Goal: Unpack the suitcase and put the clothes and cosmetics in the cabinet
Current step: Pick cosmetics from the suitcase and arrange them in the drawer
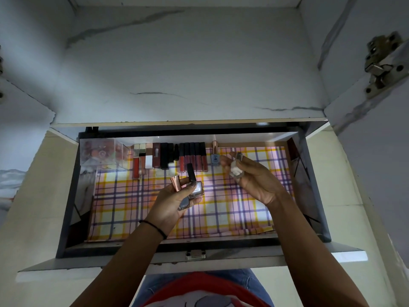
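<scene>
- Two grips loaded: left grip [174, 200] clutches several polish bottles [195, 189]; right grip [254, 176] pinches a white bottle [236, 171], prob. nail polish, over the drawer [221, 245].
- Step: stocking cosmetics.
- Next: stand it upright beside blue bottle [215, 159], back row.

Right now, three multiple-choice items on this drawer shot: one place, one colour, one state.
1. Where in the checked-lined drawer is the clear plastic box? A back left corner; B front right corner; C middle.
2. Colour of the small nail-polish bottle at the back wall? A green; B light blue; C black.
3. The left hand is: A flat, empty; B holding several small capped bottles; C gripping the drawer front.
A: box sits back left. B: its glass is light blue. B: fingers curl round the bottles.
</scene>
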